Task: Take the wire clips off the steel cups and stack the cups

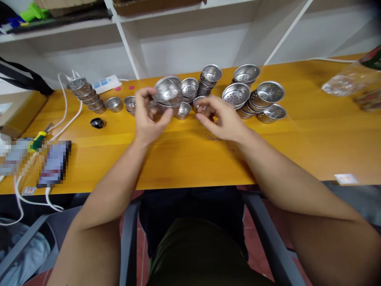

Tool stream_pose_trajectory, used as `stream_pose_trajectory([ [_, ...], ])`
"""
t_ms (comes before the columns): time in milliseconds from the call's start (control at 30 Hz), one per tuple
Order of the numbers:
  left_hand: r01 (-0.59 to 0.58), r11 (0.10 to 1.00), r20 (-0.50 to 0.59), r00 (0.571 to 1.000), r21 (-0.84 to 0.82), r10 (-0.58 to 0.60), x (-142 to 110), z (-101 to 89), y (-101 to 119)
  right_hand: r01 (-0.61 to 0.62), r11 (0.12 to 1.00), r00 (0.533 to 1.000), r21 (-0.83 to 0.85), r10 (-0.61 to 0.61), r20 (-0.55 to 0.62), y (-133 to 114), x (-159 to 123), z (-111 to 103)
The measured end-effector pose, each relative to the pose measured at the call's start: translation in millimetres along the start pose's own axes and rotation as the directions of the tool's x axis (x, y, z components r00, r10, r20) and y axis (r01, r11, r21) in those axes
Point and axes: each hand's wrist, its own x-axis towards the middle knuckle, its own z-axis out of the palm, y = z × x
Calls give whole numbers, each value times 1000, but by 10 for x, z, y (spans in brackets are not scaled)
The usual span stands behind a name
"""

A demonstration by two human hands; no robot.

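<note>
My left hand (pixel 149 119) is closed round a shiny metal cup (pixel 168 93), raised a little above the table and blurred by motion; a second cup seems nested under it. My right hand (pixel 222 117) is curled, thumb and fingertips nearly together, in front of a small metal strainer cup (pixel 200 101). Whether those fingers grip anything is hidden. Between the hands stand a low perforated cup (pixel 183 112) and a stack of strainer cups (pixel 189 85). Thin wire pieces (pixel 213 138) lie below my right hand.
Larger strainer cups (pixel 270 92) are grouped at right, a tall stack (pixel 210 73) at back. A leaning stack (pixel 86 93), single cup (pixel 114 104), dark round object (pixel 97 123), power strip (pixel 107 83) and phone (pixel 55 163) occupy the left. A plastic bottle (pixel 342 81) lies far right.
</note>
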Motion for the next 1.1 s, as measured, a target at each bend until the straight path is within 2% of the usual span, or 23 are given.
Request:
stream_pose_trajectory([
  [100, 24, 998, 251, 968, -63, -7, -206, 187, 177, 42, 997, 999, 70, -41, -20, 31, -20, 72],
  [200, 20, 990, 346, 938, -139, 29, -291, 230, 241, 100, 992, 995, 80, -102, 21, 48, -25, 75],
  [333, 42, 990, 366, 931, -134, 10, -314, 232, 227, 138, 988, 988, 72, -142, 57, 98, -32, 87],
  [467, 78, 983, 397, 918, -166, -6, -361, 262, 201, 71, 991, 993, 115, -81, 88, 122, -52, 160],
  [567, 51, 982, 423, 905, -181, 31, -392, 291, 173, 17, 993, 997, 120, -26, 73, 55, -70, 232],
  [700, -2, 997, 404, 914, -81, 34, -360, 305, 181, -2, 994, 998, 106, -5, 67, -86, -78, 281],
  [867, -40, 999, 415, 909, -11, 41, -265, 299, 307, 5, 995, 992, 101, -18, 129, -197, -54, 168],
  [1000, 3, 1000, 491, 871, 17, -11, -236, 270, 382, -6, 1000, 983, 26, 1, 183, -245, -16, 46],
  [1100, 15, 1000, 541, 841, -13, -5, -228, 253, 397, 34, 998, 967, 49, -45, 250, -248, 14, 34],
])
